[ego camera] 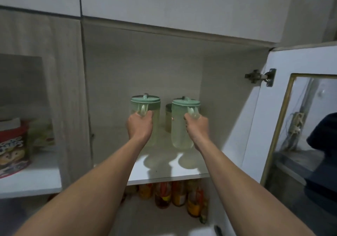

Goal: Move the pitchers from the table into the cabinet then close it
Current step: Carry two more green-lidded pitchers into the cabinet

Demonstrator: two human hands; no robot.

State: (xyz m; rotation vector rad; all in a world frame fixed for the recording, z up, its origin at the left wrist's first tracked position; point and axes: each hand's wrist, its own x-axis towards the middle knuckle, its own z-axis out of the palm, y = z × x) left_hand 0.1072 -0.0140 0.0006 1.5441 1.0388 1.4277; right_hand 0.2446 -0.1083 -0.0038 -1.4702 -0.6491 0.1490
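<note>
We hold 2 lidded pitchers upright by their handles, keeping them level over the cabinet shelf [164, 173]. Left hand [140, 124] fingers wrap the left pitcher [145, 104]; right hand [197, 126] fingers wrap the right pitcher [182, 122]. The glass-paned door [284, 119] stands open.

We saw two tall translucent pale-green plastic pitchers, the left one [154, 126] and the right one [180, 126], each capped with a mint-green lid. A third, duller green-lidded jar [168, 117] sat between them toward the back edge of the white shelf [164, 173]. The cabinet's inner walls [142, 67] were pale grey with a faint woodgrain. The white open door [264, 126] carried a brass-coloured frame. Below the shelf, bottles [179, 193] showed amber, orange and red. At the left, a red-lidded tub [12, 148] bore a cartoon print.
</note>
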